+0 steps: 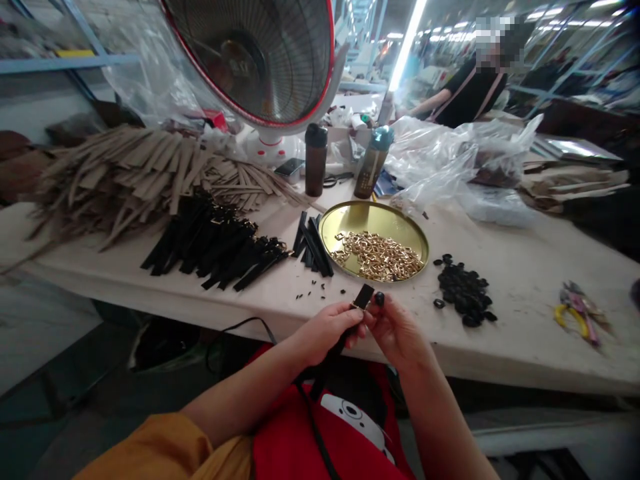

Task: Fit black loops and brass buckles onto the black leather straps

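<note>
My left hand [336,327] is closed on a black strap [364,295], whose short end sticks up past the fingers while the rest hangs toward my lap. A small gold buckle sits across the strap at my fingertips, partly hidden. Close beside it, my right hand [400,333] pinches a small black loop [379,299], its other fingers curled near the strap. Beyond both hands is a round gold tray [345,267] holding many gold buckles [385,257]. To its right lies a heap of black loops [463,290]; to its left, several loose black strips [313,245].
Black straps with gold buckles [215,243] lie left of the tray, before a large pile of beige strips [140,167]. A fan [255,60], two bottles [315,160] and plastic bags [450,160] stand behind. Pliers [580,313] lie right. A person [465,93] is at the back.
</note>
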`<state>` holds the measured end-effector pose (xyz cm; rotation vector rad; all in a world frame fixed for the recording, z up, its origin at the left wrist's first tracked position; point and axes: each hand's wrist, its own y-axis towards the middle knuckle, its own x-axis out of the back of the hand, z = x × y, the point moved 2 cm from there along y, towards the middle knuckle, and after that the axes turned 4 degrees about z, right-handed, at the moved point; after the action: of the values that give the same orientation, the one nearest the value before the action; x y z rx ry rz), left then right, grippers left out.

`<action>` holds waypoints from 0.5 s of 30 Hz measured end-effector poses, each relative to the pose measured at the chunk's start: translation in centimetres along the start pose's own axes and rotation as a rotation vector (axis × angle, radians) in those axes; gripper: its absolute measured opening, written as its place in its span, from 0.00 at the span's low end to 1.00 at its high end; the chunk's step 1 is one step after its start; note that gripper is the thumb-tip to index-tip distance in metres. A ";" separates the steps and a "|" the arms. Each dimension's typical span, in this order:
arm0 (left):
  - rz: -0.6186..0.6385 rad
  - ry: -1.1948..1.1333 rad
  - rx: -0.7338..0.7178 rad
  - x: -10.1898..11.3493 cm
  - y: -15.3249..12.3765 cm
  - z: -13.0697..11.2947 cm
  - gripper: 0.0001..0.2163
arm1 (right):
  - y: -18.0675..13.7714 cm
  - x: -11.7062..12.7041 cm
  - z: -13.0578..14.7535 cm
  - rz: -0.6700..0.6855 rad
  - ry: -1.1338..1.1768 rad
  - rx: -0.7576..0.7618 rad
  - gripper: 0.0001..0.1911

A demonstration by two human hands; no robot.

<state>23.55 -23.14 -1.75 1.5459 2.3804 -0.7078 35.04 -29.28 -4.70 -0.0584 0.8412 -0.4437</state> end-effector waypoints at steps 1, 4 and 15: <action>0.012 -0.020 0.017 0.0 -0.3 0.2 0.10 | -0.4 0.0 -0.2 -0.010 -0.006 0.008 0.09; 0.026 -0.033 0.061 0.1 -0.9 0.5 0.09 | -1.4 -0.1 -0.7 -0.071 -0.008 0.034 0.14; 0.041 0.305 0.031 1.9 -1.0 0.1 0.15 | -2.1 -0.3 -1.2 -0.139 0.021 -0.014 0.16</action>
<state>21.87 -22.02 -2.36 1.8258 2.5487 -0.5350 33.28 -30.92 -4.84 -0.1257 0.8639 -0.5698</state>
